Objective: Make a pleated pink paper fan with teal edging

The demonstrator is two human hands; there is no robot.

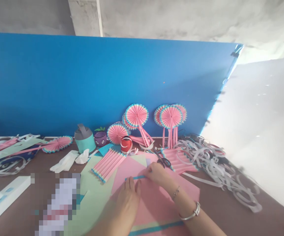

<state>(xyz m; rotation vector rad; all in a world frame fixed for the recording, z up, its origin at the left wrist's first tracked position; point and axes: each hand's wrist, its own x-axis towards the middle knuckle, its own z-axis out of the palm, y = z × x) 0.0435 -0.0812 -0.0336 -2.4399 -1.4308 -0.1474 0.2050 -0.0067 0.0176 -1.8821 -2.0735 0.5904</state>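
A pink paper sheet [156, 200] lies on the brown table in front of me, with a thin blue strip [135, 178] along its far edge. My left hand [128, 198] rests flat on the pink sheet, its fingers stretched toward the strip. My right hand [158, 173] pinches the right end of the blue strip against the sheet; a bracelet is on that wrist. A pleated pink paper with blue edges [108, 164] sits just left of my hands.
Finished pink paper fans [136, 115] [171, 117] lean on the blue board [83, 85] behind. Scissors [163, 160], a red tape roll [126, 144], a teal container [84, 139], and white paper curls [220, 167] lie around. A white board [262, 131] stands right.
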